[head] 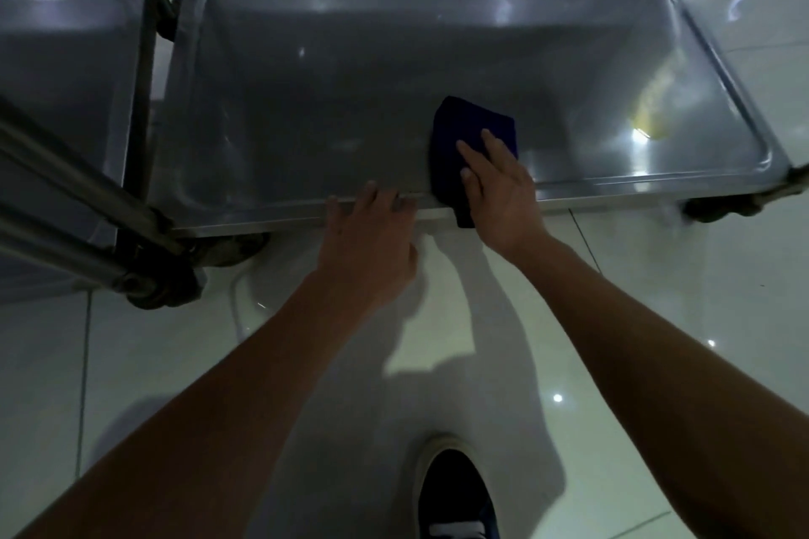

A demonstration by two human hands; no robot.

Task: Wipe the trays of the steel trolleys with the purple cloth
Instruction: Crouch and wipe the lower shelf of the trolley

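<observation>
Wiping is in progress on the low tray (350,70) of the nearer steel trolley, as seen in the head view, the only view supplied.

Head view, task items. The purple cloth (470,125) lies folded on the tray floor near the front rim, right of centre. One corner hangs over the rim toward the person. The right hand (499,193) presses flat on the cloth with fingers extended; nothing is curled round it. The left hand (372,232) rests on the front rim just beside the cloth, fingers laid over the edge. Whether the fingertips hook the lip cannot be told.

Head view, surroundings. A yellowish patch (652,109) shows on the tray floor at the right, well apart from the cloth. It may be residue or a reflection; this cannot be told. A second trolley tray (65,57) stands at the left. A caster (153,289) is visible below the near left corner. The floor (656,319) is glossy tile.

Handling assessment. The cloth appears soft, light and limp. It will likely bunch under sideways push unless a flat palm spreads the load. Take hold by pressing on the middle of the folded pad, not by the hanging corner. The steel is judged hard, smooth and slippery. The trolley rides on casters and may roll under wiping force. Bracing the rim with the left hand should counter this.
</observation>
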